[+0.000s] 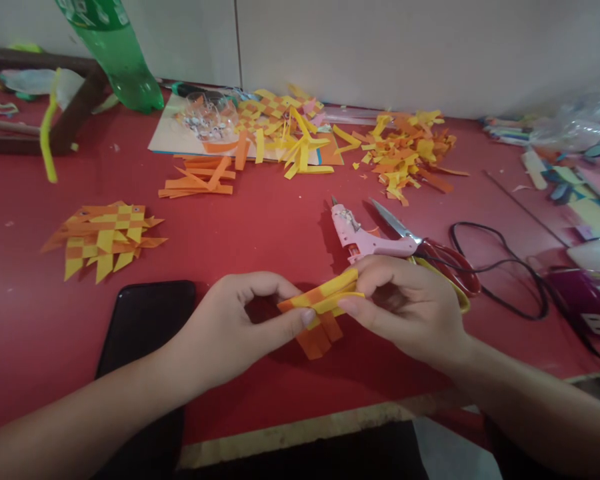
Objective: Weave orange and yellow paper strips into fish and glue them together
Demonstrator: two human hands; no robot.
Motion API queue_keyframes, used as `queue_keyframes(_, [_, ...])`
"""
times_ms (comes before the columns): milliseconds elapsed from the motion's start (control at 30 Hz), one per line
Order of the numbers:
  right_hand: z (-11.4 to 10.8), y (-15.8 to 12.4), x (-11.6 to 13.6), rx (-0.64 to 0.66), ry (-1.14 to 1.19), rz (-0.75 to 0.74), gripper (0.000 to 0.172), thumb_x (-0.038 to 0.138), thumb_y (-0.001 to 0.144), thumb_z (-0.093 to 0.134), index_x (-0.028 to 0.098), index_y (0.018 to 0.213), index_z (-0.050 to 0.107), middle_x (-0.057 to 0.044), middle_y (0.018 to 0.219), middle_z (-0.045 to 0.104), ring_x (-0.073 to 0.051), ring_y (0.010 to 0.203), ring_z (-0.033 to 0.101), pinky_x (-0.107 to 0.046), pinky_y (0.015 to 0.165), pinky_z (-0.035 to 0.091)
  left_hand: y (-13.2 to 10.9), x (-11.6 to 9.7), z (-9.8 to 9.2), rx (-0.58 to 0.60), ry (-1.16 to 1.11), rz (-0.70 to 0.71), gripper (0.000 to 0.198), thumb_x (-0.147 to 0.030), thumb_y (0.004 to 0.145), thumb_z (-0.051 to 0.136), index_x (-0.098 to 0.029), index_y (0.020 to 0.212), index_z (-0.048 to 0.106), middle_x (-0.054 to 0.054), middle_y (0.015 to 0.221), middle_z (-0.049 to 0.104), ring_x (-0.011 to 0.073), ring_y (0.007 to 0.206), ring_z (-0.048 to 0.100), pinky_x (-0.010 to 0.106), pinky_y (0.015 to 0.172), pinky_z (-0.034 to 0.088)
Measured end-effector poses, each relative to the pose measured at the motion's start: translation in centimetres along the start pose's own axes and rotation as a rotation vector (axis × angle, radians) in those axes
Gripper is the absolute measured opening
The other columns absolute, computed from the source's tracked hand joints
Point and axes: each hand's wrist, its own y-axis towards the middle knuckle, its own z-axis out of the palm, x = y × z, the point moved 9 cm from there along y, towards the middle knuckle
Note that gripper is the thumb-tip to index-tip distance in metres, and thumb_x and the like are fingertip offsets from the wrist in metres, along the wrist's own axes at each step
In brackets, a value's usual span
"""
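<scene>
Between my two hands, above the front of the red table, is a small weave of orange and yellow paper strips (320, 297). My left hand (250, 317) pinches its left end between thumb and fingers. With thumb and fingertips my right hand (410, 307) grips the yellow strip ends on the right. Orange strip ends hang below the weave. Just beyond my right hand lie a pink glue gun (360, 237) and scissors (410, 233) with red handles. A black phone (145, 320) lies partly under my left forearm.
Woven paper fish (107, 237) lie at left. Orange strips (200, 179), yellow strips (303, 147) and a scrap pile (410, 153) are farther back. A green bottle (125, 60) stands beside a dark frame (75, 127). A black cord (510, 233) curls at right near a purple box (580, 303).
</scene>
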Motion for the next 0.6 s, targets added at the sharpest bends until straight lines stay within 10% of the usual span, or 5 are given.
queue_keyframes(600, [0.4,-0.16,-0.4,-0.014,0.142,0.062,0.021,0.013,0.078,0.074,0.021,0.068,0.058,0.002,0.069,0.065,-0.009,0.057,0.06,-0.02,0.049,0.048,0.03,-0.04,0.32,0.024,0.015,-0.025,0.02,-0.036,0.083,0.071,-0.019,0.073,0.075,0.002,0.07,0.074,0.0155,0.062,0.066,0.023,0.056,0.051])
